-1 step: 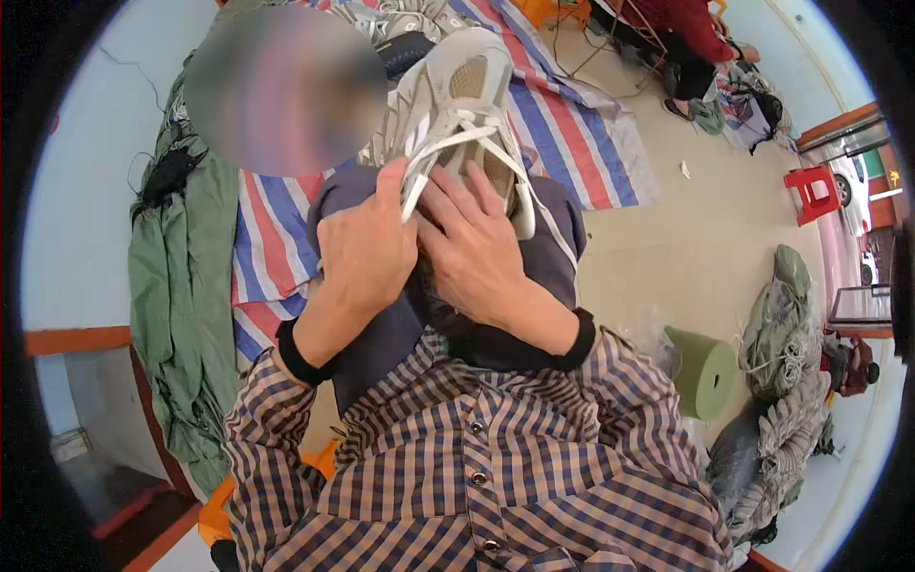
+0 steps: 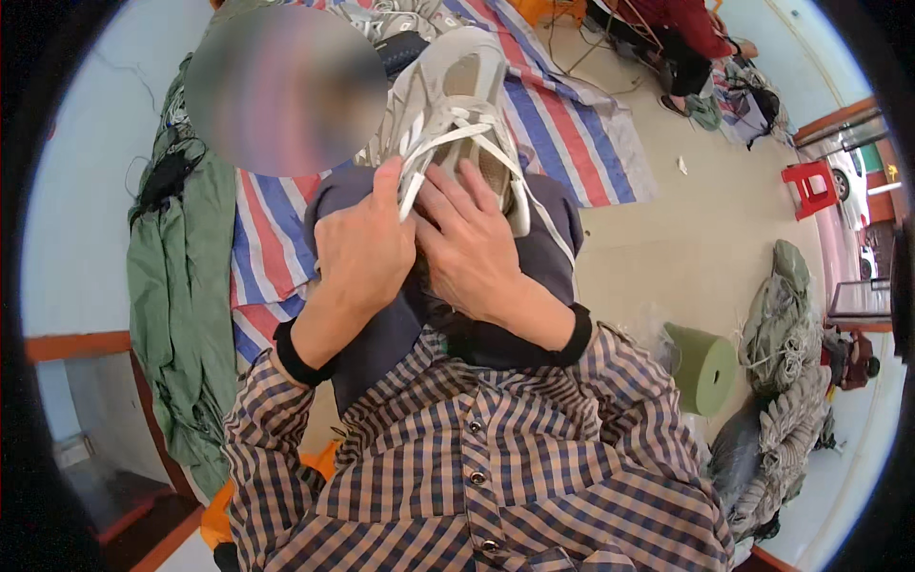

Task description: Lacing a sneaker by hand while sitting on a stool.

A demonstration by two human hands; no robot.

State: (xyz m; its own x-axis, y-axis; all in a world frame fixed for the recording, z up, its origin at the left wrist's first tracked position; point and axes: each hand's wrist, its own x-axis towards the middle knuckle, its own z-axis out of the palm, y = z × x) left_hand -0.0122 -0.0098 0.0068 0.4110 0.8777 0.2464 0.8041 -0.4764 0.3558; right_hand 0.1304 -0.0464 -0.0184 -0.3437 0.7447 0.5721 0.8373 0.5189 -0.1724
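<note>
A pale grey sports shoe (image 2: 467, 81) with white laces (image 2: 448, 133) rests on my dark-trousered lap, toe pointing away from me. My left hand (image 2: 362, 253) pinches a lace end at the shoe's near left side, thumb raised. My right hand (image 2: 472, 243) lies against the shoe's opening, its fingers spread over the laces and tongue and gripping the shoe. Another lace (image 2: 553, 229) trails down on the right over my knee. The heel of the shoe is hidden behind my hands.
A red, white and blue striped tarp (image 2: 572, 124) covers the floor ahead. Green cloth (image 2: 181, 305) hangs at the left. A green roll (image 2: 705, 367) and grey bundled sacks (image 2: 782, 334) lie at the right. A red stool (image 2: 810, 186) and another person (image 2: 681, 38) are farther off.
</note>
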